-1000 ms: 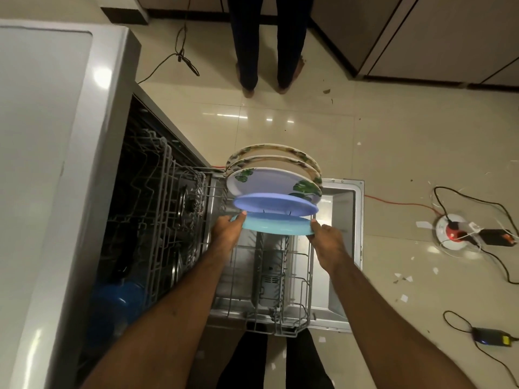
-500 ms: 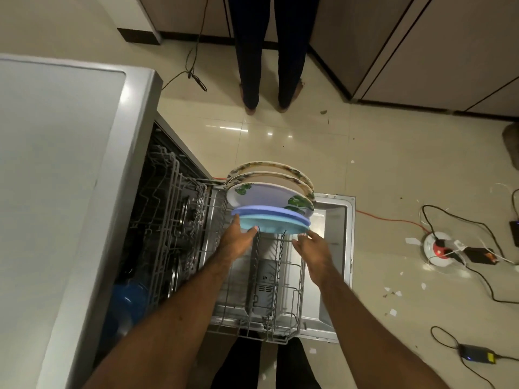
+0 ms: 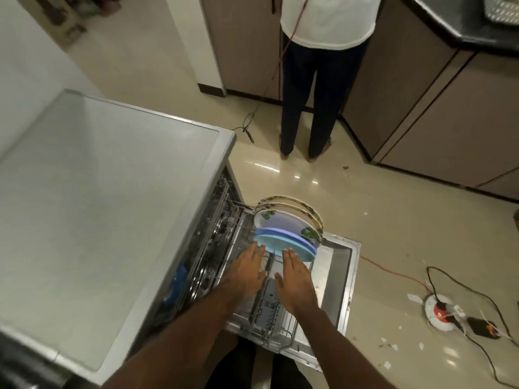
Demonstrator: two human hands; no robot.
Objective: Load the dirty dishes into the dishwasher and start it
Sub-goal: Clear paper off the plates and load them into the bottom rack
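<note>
Five plates (image 3: 283, 234) stand in the rack (image 3: 292, 331); left hand (image 3: 248, 268) and right hand (image 3: 295, 276) hover flat, empty; closing and starting remain.

light-blue round plastic plate (image 3: 283, 244) | violet-blue round plastic plate (image 3: 280, 231) | white round plate (image 3: 280, 220): green leaf print | cream round plates (image 3: 297, 202): floral rims

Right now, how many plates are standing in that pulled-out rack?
5, upright in a row in the rack: two floral-rimmed plates farthest back, then a white leaf-print plate, a violet plate and a light blue plate in front. Others may be hidden.
</note>
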